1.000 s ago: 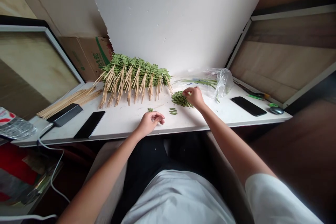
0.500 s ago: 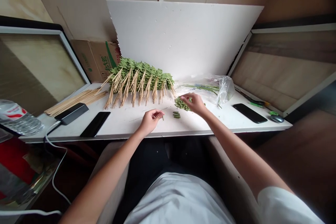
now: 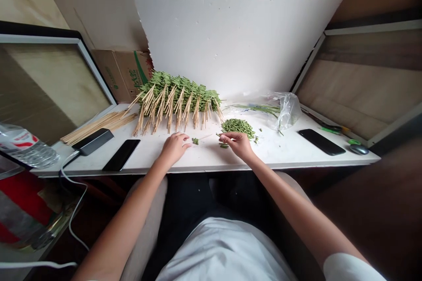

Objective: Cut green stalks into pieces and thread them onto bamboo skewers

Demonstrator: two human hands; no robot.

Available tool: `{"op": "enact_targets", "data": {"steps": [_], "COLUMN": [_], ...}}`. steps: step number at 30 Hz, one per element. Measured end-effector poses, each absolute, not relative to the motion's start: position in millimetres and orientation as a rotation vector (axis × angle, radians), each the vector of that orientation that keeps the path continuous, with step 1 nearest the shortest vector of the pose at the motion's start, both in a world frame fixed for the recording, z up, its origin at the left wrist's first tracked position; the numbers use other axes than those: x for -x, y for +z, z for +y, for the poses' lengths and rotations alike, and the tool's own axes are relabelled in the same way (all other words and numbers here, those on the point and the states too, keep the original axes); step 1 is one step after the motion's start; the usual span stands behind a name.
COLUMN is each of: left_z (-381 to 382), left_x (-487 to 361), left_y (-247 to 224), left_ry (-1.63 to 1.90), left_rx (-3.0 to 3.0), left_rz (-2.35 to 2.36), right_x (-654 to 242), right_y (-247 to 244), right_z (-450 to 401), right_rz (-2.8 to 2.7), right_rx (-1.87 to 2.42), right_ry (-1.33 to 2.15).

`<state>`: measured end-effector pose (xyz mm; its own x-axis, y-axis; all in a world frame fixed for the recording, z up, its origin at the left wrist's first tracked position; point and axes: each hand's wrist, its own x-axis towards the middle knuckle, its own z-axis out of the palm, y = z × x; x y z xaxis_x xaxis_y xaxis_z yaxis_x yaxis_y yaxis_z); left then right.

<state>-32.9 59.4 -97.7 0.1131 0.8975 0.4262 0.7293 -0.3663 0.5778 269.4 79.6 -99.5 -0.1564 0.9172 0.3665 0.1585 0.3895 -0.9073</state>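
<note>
My left hand (image 3: 174, 148) is at the front middle of the table, fingertips pinched on one end of a thin stick (image 3: 205, 136). A few short green pieces (image 3: 195, 141) sit along that stick just beyond the fingers. Facing its tip, my right hand (image 3: 238, 142) pinches a short green piece (image 3: 218, 134). Under the right fingers lie more cut pieces (image 3: 223, 145), partly covered. Just behind them is a heap of green pieces (image 3: 238, 126). Farther back on the left, a large stack of skewered green pieces (image 3: 180, 90) has its bare stick ends pointing toward me.
Loose sticks (image 3: 95, 127), a power bank (image 3: 92, 141), a phone (image 3: 121, 155) and a bottle (image 3: 24, 145) are on the left. Right of the heap lie a plastic bag (image 3: 286, 109) with long green stems, another phone (image 3: 321, 142) and a mouse (image 3: 358, 148). A white board (image 3: 237, 44) stands behind.
My left hand has moved left and its stick now shows green pieces clearly. My right hand has come down and toward me from over the heap, a green piece in its fingertips.
</note>
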Motion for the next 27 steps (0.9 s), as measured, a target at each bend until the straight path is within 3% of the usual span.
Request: {"op": "enact_targets", "data": {"steps": [4, 9, 21, 27], "left_z": [70.5, 74.1, 57.6, 38.1], "left_x": [63.9, 59.0, 22.9, -0.1], "left_y": [-104.4, -117.3, -96.9, -81.9], "left_ry": [0.873, 0.836, 1.382, 1.446], "left_rx": [-2.286, -2.44, -2.162, -2.131], "left_rz": [1.712, 1.696, 1.432, 1.304], "right_x": [-282.7, -284.6, -302.0, -297.9], "right_y": [-98.4, -96.1, -97.2, -85.1], "right_z": [87.5, 90.6, 101.2, 94.6], "right_rz": [-1.504, -1.402, -1.142, -1.038], "right_rx": [1.068, 1.059, 0.905, 0.787], "right_ry": [0.902, 1.057, 1.171, 1.319]}}
